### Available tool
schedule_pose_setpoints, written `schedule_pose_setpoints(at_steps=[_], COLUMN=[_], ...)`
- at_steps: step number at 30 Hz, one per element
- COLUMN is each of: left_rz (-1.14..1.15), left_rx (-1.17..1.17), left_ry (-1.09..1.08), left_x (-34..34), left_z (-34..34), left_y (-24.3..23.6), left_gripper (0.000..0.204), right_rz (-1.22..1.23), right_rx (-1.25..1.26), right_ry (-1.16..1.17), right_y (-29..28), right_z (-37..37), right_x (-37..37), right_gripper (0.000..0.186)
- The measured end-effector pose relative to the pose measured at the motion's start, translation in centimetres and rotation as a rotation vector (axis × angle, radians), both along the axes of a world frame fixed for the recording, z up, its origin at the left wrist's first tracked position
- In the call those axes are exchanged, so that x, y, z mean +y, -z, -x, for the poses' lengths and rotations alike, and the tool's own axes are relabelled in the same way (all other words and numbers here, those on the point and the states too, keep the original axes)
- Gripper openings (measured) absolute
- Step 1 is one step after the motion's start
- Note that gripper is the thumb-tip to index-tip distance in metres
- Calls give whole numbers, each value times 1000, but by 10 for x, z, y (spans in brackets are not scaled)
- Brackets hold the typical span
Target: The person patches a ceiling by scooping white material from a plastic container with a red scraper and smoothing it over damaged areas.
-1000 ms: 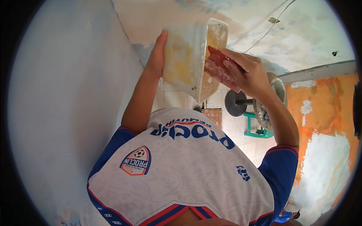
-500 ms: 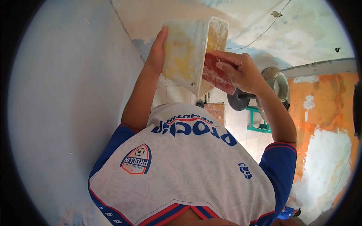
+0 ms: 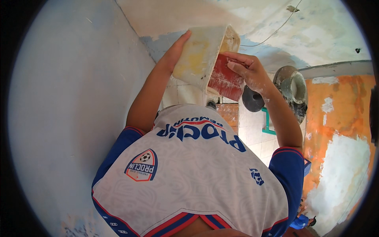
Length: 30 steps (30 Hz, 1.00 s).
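My left hand [image 3: 176, 53] grips a translucent rectangular plastic container [image 3: 193, 61] by its outer side. The container has yellowish smears and lies tipped sideways, its opening facing right. My right hand [image 3: 252, 73] is closed on a flat red scraper [image 3: 225, 79] streaked with white paste, with thumb and fingers pinching its upper right part. The scraper sits at the container's open mouth, partly over the rim. White residue speckles my right hand and wrist. The inside of the container is mostly hidden behind the scraper.
A pale blue wall [image 3: 67, 110] is close on my left. Beyond my right forearm are a crusted bucket [image 3: 298, 89], a dark round disc [image 3: 252, 98] and a green plastic stool [image 3: 266, 124] on tiles. An orange, patched wall [image 3: 319, 106] stands right; a person in blue [image 3: 300, 221] shows at lower right.
Both hands and the container have shifted somewhat right since half a second ago, with the container tilting more. The red scraper has moved slightly left and down relative to the container's rim.
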<state>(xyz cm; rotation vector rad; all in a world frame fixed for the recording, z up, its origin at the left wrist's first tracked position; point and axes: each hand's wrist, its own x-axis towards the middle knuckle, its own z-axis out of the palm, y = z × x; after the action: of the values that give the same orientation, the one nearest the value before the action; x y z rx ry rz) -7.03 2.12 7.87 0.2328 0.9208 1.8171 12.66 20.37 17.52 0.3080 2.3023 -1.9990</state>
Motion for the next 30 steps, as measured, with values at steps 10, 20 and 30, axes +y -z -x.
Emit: schedule_pose_setpoints(at_steps=[10,20,30], left_rz=[158,38,3], left_rx=[-97,-246,-207], left_ry=[-13,-141,-348], left_x=[0,-34,-72], left_z=[-18,-44,-74], left_y=[35,74,145], left_gripper=[60,63,69], right_rz=[604,746,791], right_rx=[-104,-19,111], right_ry=[199,235,194], right_y=[58,77,142], right_z=[-22,-41,-66], right_x=[12,-2,-11], right_gripper=[41,45,41])
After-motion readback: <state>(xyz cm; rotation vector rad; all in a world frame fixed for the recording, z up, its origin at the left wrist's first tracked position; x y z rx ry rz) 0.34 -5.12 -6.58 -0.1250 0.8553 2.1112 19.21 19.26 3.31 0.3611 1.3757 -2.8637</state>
